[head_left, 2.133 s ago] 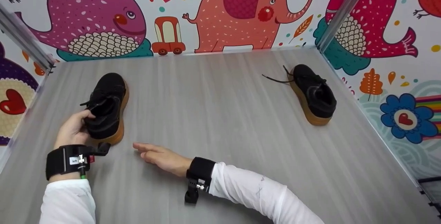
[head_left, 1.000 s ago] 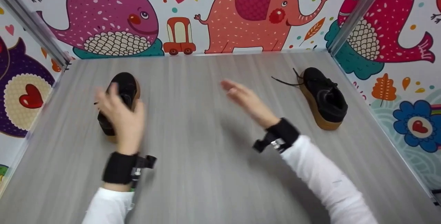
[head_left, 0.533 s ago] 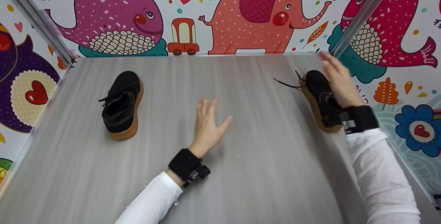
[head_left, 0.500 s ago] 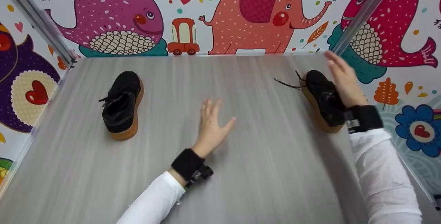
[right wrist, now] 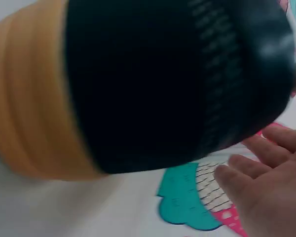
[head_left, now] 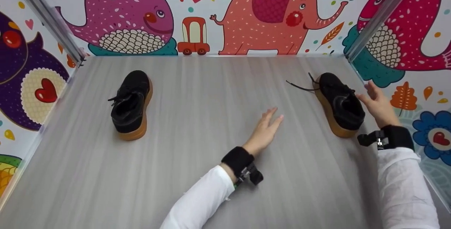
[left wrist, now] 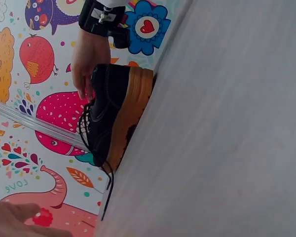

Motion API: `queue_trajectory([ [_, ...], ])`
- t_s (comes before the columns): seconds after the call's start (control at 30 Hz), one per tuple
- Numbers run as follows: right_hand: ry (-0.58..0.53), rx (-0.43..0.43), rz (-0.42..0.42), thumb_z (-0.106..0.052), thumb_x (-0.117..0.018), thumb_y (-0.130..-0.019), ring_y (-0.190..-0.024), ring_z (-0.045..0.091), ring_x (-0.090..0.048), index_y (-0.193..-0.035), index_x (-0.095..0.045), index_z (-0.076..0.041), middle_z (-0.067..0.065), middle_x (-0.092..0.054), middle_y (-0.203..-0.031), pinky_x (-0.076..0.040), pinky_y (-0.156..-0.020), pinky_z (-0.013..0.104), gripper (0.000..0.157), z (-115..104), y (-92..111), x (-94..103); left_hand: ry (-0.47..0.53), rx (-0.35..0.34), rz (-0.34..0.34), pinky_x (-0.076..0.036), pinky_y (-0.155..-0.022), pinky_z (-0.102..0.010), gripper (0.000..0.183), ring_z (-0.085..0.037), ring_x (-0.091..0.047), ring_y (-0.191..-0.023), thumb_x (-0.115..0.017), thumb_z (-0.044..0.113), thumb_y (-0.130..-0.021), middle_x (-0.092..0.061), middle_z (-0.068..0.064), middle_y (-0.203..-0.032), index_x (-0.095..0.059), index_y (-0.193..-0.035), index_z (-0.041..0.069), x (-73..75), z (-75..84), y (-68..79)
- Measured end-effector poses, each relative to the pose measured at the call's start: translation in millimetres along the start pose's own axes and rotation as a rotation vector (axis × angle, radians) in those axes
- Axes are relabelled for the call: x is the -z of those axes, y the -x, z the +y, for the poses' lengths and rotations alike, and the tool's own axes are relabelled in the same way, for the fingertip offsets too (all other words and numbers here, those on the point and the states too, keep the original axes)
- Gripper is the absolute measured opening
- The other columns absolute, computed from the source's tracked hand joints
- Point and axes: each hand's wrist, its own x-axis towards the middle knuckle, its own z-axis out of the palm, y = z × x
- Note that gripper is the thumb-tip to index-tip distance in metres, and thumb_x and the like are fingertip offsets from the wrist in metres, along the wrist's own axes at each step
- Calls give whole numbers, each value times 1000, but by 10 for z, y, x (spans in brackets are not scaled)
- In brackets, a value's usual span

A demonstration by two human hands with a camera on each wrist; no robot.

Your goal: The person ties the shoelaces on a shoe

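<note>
Two black lace-up shoes with tan gum soles stand apart on the grey board. The right shoe (head_left: 341,105) has one lace trailing left, and its toe points to the back wall. Just right of its collar is my right hand (head_left: 382,108), fingers extended, thumb toward the opening; contact is unclear. Close in the right wrist view looms that shoe's blurred heel (right wrist: 143,94), with the right hand's fingers (right wrist: 251,168) on its far side. My left hand (head_left: 262,134) hovers over the board left of this shoe, fingers loosely straight, holding nothing. The left shoe (head_left: 132,105) stands untouched, its laces lying to its left.
Printed panels with cartoon animals enclose the board (head_left: 197,172) at the back and both sides. Metal corner posts stand at back left and back right (head_left: 382,17). Black camera straps circle both wrists.
Letting go of the left shoe, my left hand has swung right across the board. My right hand has crossed from the middle to the right shoe, passed over it and come down on its outer side.
</note>
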Motion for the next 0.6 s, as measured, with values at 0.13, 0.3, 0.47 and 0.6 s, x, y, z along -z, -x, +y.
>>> queue_trajectory([
  [0.13, -269, -70, -54, -40, -50, -97, -145, 22, 4, -151, 10, -20, 5, 4, -159, 0, -116, 44, 84, 164, -8, -51, 198, 121, -49, -15, -116, -38, 62, -16, -18, -143, -32, 55, -98, -25, 4, -155, -30, -149, 20, -209, 25, -34],
  [0.3, -697, -153, -147, -21, -49, -99, -143, 10, 10, -151, 11, -25, -6, 15, -157, 8, -114, 33, 80, 286, -45, -147, 335, 231, -96, -14, -115, -42, 68, -17, -21, -142, -31, 62, -94, -30, 3, -153, -33, -147, 20, -374, 2, -20],
  [0.47, -778, -251, -197, -23, -47, -99, -139, 5, 2, -149, 4, -39, -16, 18, -154, -1, -114, 23, 74, 355, -71, -167, 500, 227, -102, -12, -116, -43, 67, -19, -27, -141, -29, 58, -97, -36, -5, -150, -35, -146, 12, -455, -72, -17],
  [0.6, -726, -326, -221, -28, -49, -98, -132, 13, -2, -146, -3, -49, -19, 17, -154, -5, -112, 34, 70, 375, -103, -161, 622, 201, -103, -14, -117, -37, 70, -21, -27, -141, -25, 55, -99, -36, -9, -150, -33, -145, 4, -489, -110, -20],
])
